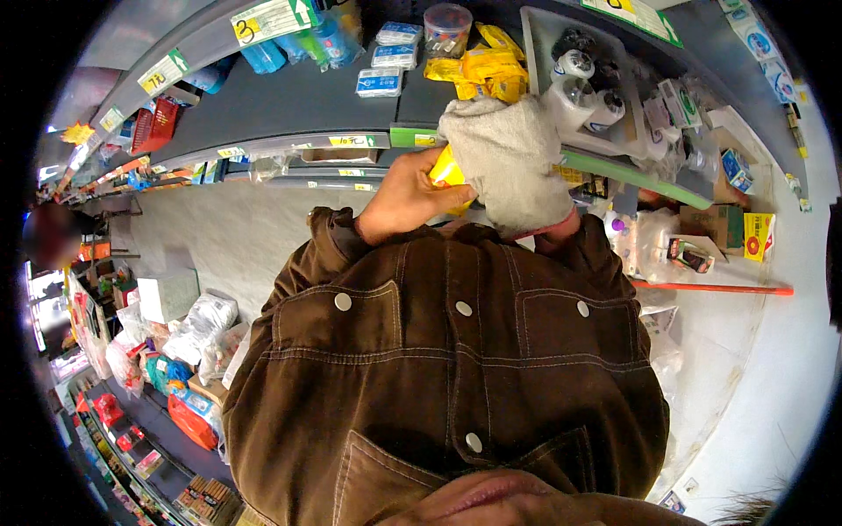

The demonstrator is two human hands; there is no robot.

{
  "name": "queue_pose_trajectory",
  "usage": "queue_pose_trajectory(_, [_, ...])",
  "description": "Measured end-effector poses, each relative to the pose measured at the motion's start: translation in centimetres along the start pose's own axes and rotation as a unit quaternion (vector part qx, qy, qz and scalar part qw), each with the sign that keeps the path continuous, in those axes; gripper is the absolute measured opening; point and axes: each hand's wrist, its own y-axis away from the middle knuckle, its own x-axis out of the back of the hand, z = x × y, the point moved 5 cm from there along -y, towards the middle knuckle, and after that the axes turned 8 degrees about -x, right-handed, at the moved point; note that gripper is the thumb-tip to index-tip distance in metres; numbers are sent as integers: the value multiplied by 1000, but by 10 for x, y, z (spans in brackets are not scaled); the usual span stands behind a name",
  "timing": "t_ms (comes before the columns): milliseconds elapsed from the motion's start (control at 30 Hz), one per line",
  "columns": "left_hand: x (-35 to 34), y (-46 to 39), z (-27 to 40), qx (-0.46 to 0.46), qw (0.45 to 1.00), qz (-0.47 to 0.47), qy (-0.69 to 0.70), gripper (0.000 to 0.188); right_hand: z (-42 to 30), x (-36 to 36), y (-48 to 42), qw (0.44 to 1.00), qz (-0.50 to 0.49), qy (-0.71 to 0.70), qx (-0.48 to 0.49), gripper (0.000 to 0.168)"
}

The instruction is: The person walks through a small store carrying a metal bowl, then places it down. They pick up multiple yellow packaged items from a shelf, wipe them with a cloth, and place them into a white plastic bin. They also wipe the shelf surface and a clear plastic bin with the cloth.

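My left hand grips a yellow plastic packet between thumb and fingers, in front of the shelf edge. To its right, my right hand wears a pale grey knitted glove with a reddish cuff and is against the packet; the glove hides how its fingers lie. Just beyond the glove, several yellow packets lie in a heap on the dark grey shelf. A clear round tub and a few small blue-and-white packs sit to the left of the heap.
A grey tray with white bottles stands right of the packets. A green price rail runs along the shelf's front. Cartons and bagged goods fill a lower shelf at right. Behind at left are bags, a white foam box and another stocked shelf.
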Motion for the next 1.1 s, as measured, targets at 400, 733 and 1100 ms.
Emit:
queue_pose_trajectory(400, [15, -5, 14, -71, 969, 189, 141, 33, -38, 50, -9, 973, 111, 161, -119, 30])
queue_pose_trajectory(733, [5, -14, 110, -136, 987, 45, -69, 46, -85, 110, -2, 999, 7, 15, -48, 16])
queue_pose_trajectory(1100, [7, -87, 389, -278, 875, 147, -367, 49, -38, 139, 27, 968, 49, -174, -173, 16])
